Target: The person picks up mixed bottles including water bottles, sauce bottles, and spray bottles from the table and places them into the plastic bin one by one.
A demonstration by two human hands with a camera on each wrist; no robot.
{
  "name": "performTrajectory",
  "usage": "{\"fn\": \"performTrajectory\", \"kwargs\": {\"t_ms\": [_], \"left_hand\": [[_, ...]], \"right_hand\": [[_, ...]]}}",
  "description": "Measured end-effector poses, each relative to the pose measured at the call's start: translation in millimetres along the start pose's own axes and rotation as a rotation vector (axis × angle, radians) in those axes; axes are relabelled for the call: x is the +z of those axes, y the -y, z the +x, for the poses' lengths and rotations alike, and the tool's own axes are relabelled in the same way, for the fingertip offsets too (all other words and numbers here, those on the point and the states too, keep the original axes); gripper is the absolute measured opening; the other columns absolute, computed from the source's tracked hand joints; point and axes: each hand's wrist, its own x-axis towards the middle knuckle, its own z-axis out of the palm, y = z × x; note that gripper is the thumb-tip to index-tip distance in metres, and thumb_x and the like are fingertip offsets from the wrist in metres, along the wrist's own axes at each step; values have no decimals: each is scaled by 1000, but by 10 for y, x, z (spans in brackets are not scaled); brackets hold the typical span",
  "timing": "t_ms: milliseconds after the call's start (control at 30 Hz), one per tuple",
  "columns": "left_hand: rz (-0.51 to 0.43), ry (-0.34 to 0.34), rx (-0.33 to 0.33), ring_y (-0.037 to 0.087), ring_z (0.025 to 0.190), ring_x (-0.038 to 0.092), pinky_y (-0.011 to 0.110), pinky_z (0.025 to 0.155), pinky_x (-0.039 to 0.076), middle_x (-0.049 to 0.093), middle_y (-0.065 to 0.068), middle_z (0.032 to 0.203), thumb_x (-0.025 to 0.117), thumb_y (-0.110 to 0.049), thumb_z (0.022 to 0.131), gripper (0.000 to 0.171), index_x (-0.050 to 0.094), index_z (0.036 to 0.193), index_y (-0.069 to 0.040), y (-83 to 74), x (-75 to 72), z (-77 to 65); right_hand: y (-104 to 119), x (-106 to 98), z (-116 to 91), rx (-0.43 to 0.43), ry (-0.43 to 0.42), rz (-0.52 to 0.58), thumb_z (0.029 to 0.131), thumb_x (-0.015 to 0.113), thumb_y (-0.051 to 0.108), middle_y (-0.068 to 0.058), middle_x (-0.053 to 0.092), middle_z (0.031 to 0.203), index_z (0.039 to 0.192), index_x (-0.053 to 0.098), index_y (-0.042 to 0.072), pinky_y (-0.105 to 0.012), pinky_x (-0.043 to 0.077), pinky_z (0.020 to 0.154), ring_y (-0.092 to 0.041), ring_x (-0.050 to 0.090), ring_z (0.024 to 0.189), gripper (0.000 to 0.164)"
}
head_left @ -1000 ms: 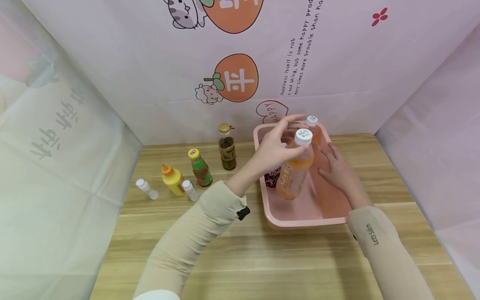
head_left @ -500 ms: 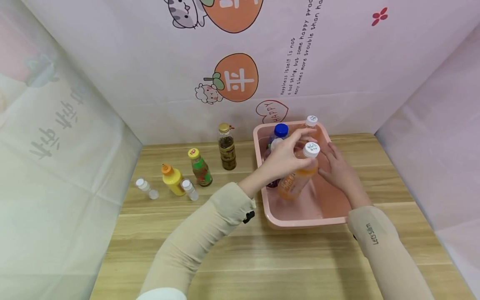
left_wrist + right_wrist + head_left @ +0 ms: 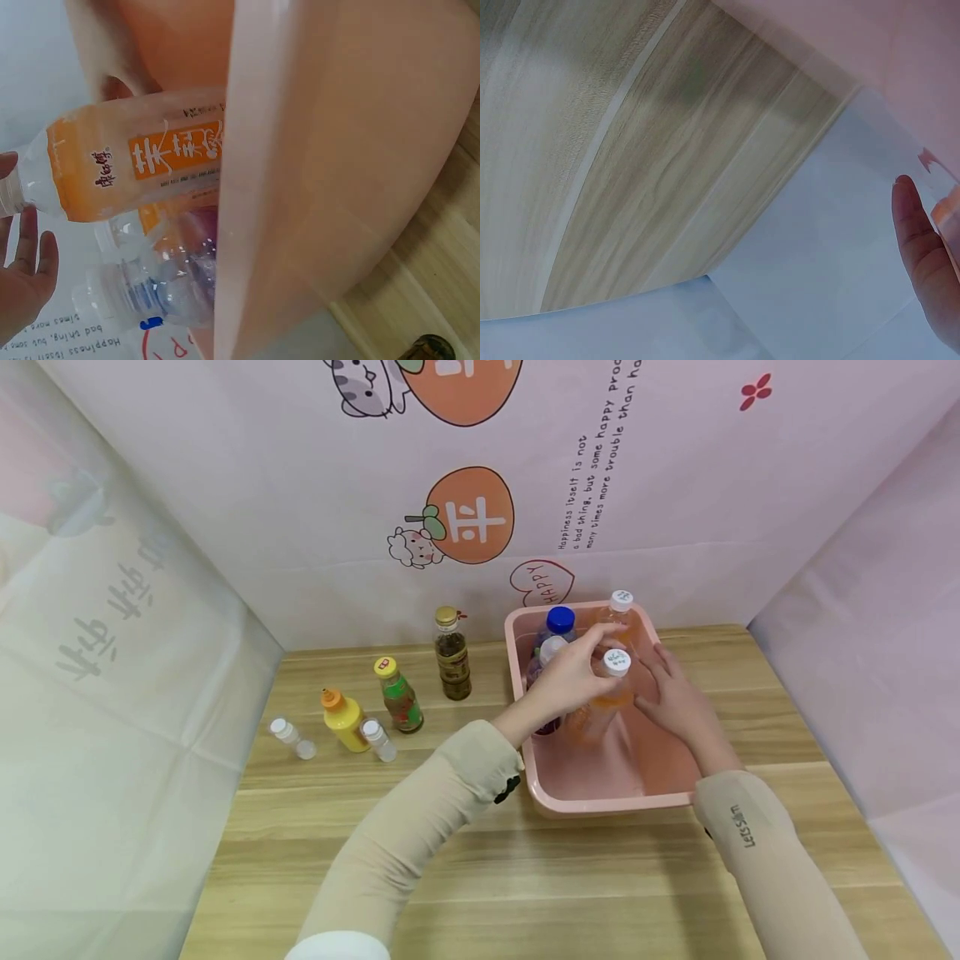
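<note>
A clear drink bottle with an orange label (image 3: 142,154) and white cap stands in a pink basin (image 3: 600,806), slightly tilted in the head view. My left hand (image 3: 566,681) pinches it at the neck, just under the cap, between thumb and fingers. My right hand (image 3: 678,706) rests on the basin's right side with the thumb on the inner wall and fingers extended. Behind the held bottle is another orange drink bottle (image 3: 621,602). Along the basin's left wall stand a blue-capped bottle (image 3: 560,620) and a white-capped bottle (image 3: 552,649), partly hidden by my left hand.
Left of the basin, on the wooden table (image 3: 570,877), stand a gold-capped dark bottle (image 3: 453,664), a yellow-capped sauce bottle (image 3: 402,700), a yellow squeeze bottle (image 3: 345,722) and two small white-capped jars, one left (image 3: 291,737), one right (image 3: 380,743). Printed cloth (image 3: 675,485) hangs behind.
The left hand has lowered the orange-labelled bottle deeper into the basin, shifting slightly right; the blue and white caps behind it came into view. The right hand has stayed in place.
</note>
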Motion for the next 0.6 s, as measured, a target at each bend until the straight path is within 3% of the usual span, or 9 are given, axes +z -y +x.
{"fn": "performTrajectory", "kwargs": {"t_ms": [300, 433, 600], "left_hand": [[78, -25, 2, 15, 105, 63, 7, 74, 41, 66, 7, 121, 69, -2, 83, 63, 41, 139, -7, 108, 80, 58], [169, -20, -11, 12, 104, 64, 8, 77, 45, 66, 4, 121, 69, -5, 83, 62, 43, 139, -10, 120, 111, 75], [321, -5, -19, 13, 103, 66, 17, 86, 51, 65, 0, 124, 72, -12, 83, 64, 43, 140, -14, 114, 144, 109]], "right_hand": [[16, 2, -9, -5, 1, 7, 89, 58, 21, -24, 9, 157, 146, 28, -2, -68, 43, 88, -57, 36, 126, 69], [25, 2, -14, -1, 14, 10, 89, 57, 21, -24, 8, 158, 147, 27, -2, -67, 44, 87, -57, 37, 126, 69], [30, -5, -12, 7, 22, 17, 90, 56, 21, -24, 6, 158, 147, 26, -1, -68, 44, 87, -58, 37, 125, 69]]}}
